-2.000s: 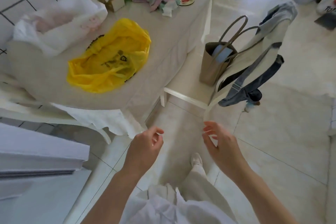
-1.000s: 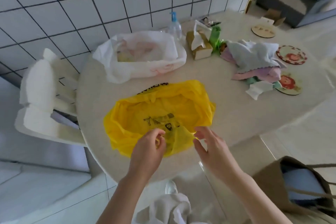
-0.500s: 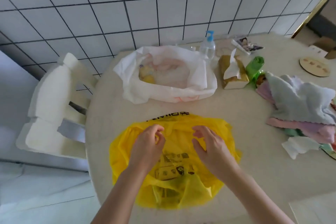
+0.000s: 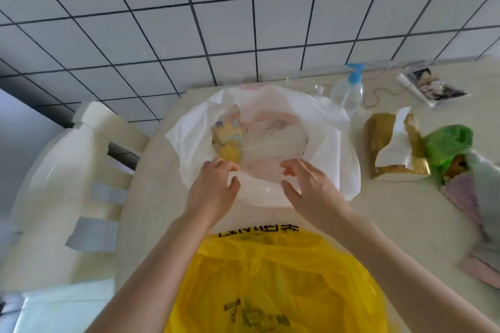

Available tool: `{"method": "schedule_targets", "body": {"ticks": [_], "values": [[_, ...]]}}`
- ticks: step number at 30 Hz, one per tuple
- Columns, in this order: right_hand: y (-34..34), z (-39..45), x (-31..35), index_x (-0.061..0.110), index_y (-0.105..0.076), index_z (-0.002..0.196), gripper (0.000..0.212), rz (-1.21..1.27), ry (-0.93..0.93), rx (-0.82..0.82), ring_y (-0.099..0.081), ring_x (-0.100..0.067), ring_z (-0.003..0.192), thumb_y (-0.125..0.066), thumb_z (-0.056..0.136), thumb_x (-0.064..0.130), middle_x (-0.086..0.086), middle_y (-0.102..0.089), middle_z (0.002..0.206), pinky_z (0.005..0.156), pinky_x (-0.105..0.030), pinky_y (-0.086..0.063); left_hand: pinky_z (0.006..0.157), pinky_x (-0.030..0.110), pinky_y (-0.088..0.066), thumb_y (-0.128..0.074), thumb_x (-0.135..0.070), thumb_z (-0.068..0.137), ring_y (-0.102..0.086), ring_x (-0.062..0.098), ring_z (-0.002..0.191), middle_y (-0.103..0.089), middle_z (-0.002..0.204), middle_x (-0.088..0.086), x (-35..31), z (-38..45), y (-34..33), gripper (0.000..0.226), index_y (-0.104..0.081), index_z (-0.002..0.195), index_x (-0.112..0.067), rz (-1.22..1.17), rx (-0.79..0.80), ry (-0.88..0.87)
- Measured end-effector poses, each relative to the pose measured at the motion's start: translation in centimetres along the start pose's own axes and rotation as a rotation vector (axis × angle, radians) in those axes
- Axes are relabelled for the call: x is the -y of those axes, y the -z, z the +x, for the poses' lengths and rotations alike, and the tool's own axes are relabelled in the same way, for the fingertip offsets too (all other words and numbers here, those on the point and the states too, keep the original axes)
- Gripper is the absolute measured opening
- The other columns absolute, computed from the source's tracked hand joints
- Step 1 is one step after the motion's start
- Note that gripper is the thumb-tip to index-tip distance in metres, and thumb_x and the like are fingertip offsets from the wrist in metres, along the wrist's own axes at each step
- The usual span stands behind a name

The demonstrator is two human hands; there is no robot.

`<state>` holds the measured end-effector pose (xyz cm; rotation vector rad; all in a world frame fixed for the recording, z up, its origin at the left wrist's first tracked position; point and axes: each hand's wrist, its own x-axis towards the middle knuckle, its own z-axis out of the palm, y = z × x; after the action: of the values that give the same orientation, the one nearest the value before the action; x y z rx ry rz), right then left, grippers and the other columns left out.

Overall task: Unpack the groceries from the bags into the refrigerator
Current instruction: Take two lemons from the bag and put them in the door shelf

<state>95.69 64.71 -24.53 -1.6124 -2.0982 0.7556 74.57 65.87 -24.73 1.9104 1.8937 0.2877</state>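
Observation:
A white plastic bag (image 4: 332,143) lies open on the round table (image 4: 400,211) against the tiled wall. Inside it I see a yellow round fruit (image 4: 229,152), a pale yellow packet (image 4: 226,128) and pinkish wrapped goods (image 4: 273,143). My left hand (image 4: 212,192) hovers over the bag's near rim, fingers loosely curled just below the fruit, holding nothing. My right hand (image 4: 311,186) is over the near rim too, fingers spread and empty. A flattened yellow plastic bag (image 4: 270,278) lies on the table under my forearms.
A clear pump bottle with a blue top (image 4: 349,89), a gold tissue box (image 4: 392,149), a green bag (image 4: 446,143) and folded cloths (image 4: 476,211) sit to the right. A white chair (image 4: 62,184) stands at the table's left.
Both hands left the yellow bag and moved forward to the white bag's opening. The view has tilted closer to the wall.

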Motion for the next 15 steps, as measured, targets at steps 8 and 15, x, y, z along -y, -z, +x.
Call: {"method": "schedule_targets", "body": {"ticks": [8,15], "values": [[-3.5,9.4,-1.4,0.011,-0.046,0.131,0.037,-0.098,0.077,0.185,-0.052,-0.026,0.111,-0.048,0.096,0.019,-0.007,-0.054,0.124,0.089,-0.037,-0.046,0.095,0.036,-0.045,-0.05,-0.018,0.094,-0.035,0.02,0.129,-0.051,0.127,0.002,5.1,9.2,-1.0,0.03,-0.055,0.123,-0.012,0.194,0.033,-0.007],[-8.6,15.2,0.1,0.006,-0.049,0.124,0.038,-0.258,0.196,0.31,-0.047,-0.036,0.109,-0.056,0.09,0.022,-0.012,-0.05,0.122,0.091,-0.044,-0.046,0.1,0.043,-0.042,-0.061,-0.02,0.085,-0.036,0.031,0.135,-0.046,0.142,0.014,8.0,13.3,-2.9,0.061,-0.039,0.139,-0.002,0.365,0.011,-0.009]]}}
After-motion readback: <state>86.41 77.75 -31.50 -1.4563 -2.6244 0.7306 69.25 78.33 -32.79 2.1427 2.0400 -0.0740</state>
